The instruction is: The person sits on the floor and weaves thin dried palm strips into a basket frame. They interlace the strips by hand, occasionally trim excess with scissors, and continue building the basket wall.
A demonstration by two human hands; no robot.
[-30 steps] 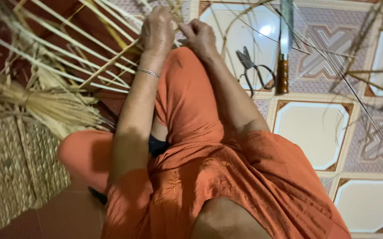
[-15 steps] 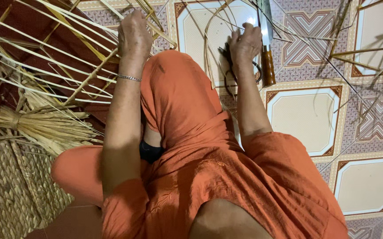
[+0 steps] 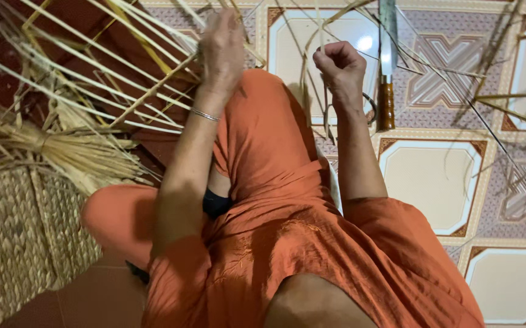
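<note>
The person is sitting on the tiled floor in orange clothing, with one raised knee between the two arms. The left hand is reaching over the knee into a fan of pale straw stalks that is spreading toward the upper left corner of the floor; its fingers are curling around stalks there, though the exact grip is blurred. A thin bracelet is sitting on that wrist. The right hand is clenching into a fist around a thin straw strand, which is arching up and then hanging down just left of the hand. A knife with a wooden handle is lying on the tiles just right of this hand, apart from it. A bound straw bundle is resting on a woven basket at the left edge.
</note>
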